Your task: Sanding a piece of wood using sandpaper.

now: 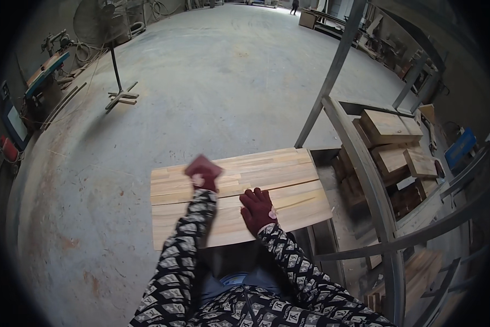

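the pale wooden panel [267, 185], glued up from long strips, lies flat in front of the person, its right end beside a grey metal rack [365, 180] stacked with wooden blocks [389, 128]; the left hand [203, 175], in a dark red glove, presses on the panel's middle and seems to grip a reddish pad, though blur hides the fingers; the right hand [257, 210], gloved alike, rests open and flat on the near part of the panel; a fan stand [119, 95] sits well apart on the concrete floor [218, 71]
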Demonstrator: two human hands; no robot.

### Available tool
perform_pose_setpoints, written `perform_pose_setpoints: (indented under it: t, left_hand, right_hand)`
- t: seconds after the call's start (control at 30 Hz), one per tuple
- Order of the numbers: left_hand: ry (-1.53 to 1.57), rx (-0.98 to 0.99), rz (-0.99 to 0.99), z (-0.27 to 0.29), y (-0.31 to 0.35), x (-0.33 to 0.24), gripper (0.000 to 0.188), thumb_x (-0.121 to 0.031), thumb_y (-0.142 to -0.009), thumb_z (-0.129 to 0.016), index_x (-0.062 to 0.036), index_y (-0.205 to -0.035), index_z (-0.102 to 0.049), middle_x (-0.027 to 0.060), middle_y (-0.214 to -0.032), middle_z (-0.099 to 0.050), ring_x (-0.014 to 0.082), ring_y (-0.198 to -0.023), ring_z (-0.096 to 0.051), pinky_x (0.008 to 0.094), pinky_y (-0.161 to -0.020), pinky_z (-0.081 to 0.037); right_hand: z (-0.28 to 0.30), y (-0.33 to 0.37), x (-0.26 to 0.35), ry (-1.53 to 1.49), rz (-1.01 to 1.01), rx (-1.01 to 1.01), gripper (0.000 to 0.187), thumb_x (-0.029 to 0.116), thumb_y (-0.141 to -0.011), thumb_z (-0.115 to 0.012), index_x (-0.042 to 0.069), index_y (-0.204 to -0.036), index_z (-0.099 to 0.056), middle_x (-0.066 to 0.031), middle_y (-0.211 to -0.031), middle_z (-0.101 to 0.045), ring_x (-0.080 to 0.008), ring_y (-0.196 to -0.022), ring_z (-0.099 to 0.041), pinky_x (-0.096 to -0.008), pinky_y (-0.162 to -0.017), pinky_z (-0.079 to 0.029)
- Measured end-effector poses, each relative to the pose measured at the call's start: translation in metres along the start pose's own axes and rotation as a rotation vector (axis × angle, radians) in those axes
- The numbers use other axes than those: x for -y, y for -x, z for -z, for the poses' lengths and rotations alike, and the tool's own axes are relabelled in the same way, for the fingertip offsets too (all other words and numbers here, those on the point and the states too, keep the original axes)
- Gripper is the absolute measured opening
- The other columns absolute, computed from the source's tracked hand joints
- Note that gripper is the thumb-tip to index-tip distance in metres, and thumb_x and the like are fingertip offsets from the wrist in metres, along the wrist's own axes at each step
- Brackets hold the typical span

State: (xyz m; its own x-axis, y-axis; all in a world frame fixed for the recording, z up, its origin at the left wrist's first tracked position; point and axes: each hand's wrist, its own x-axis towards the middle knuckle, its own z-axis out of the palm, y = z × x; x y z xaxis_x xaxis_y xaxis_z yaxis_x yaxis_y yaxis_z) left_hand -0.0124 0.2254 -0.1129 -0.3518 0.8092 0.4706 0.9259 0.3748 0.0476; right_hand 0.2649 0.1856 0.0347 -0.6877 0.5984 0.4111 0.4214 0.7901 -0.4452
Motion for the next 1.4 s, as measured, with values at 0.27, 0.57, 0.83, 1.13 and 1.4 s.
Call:
perform_pose_setpoints:
  t: [0.27, 0.57, 0.83, 1.13, 1.4]
  left_hand:
    - [0.296, 0.068, -0.488, 0.035, 0.026, -0.018, 0.019, -0.020, -0.091, -0.066, -0.0152, -0.109, -0.071, 0.0145, -0.104, -0.068, 0.0371, -0.105, -0.066, 0.0511, -0.097, -0.050]
    - [-0.214, 0.242, 0.496, 0.011, 0.007, 0.179, 0.025, -0.030, -0.101, -0.059, -0.0191, -0.122, -0.068, 0.0133, -0.112, -0.071, 0.0363, -0.109, -0.068, 0.0541, -0.091, -0.054]
    - [0.316, 0.063, -0.459, 0.037, 0.034, -0.085, 0.022, -0.017, -0.086, -0.064, -0.0139, -0.107, -0.066, 0.0151, -0.108, -0.064, 0.0362, -0.107, -0.064, 0.0507, -0.093, -0.051]
    - [-0.074, 0.227, 0.019, 0.029, 0.032, 0.151, 0.033, -0.042, -0.091, -0.070, -0.0164, -0.112, -0.073, 0.0154, -0.109, -0.071, 0.0307, -0.099, -0.072, 0.0500, -0.081, -0.057]
    - [0.004, 0.412, 0.146, 0.063, 0.048, 0.061, 0.041, -0.021, -0.108, -0.046, -0.0121, -0.147, -0.053, 0.0151, -0.150, -0.051, 0.0352, -0.141, -0.047, 0.0546, -0.120, -0.033]
  right_hand:
    - [0.000, 0.002, 0.000, 0.003, 0.017, -0.023, 0.036, 0.014, -0.086, -0.071, 0.003, -0.120, -0.065, -0.0175, -0.131, -0.065, -0.0401, -0.122, -0.055, -0.0544, -0.109, -0.040]
    - [0.000, 0.001, -0.001, -0.001, 0.012, -0.046, 0.035, 0.014, -0.086, -0.072, 0.004, -0.119, -0.065, -0.0165, -0.126, -0.066, -0.0385, -0.120, -0.054, -0.0536, -0.108, -0.041]
    - [-0.001, 0.006, -0.001, 0.035, -0.006, -0.060, 0.033, 0.016, -0.087, -0.069, 0.006, -0.118, -0.066, -0.0156, -0.128, -0.066, -0.0389, -0.130, -0.053, -0.0550, -0.113, -0.038]
    - [0.003, 0.004, -0.003, -0.058, 0.027, -0.076, 0.030, 0.010, -0.086, -0.069, 0.006, -0.116, -0.065, -0.0150, -0.127, -0.066, -0.0375, -0.121, -0.057, -0.0519, -0.108, -0.042]
    - [0.000, 0.002, -0.002, -0.059, 0.041, -0.084, 0.029, 0.008, -0.084, -0.070, 0.005, -0.112, -0.064, -0.0132, -0.121, -0.065, -0.0357, -0.117, -0.057, -0.0502, -0.104, -0.042]
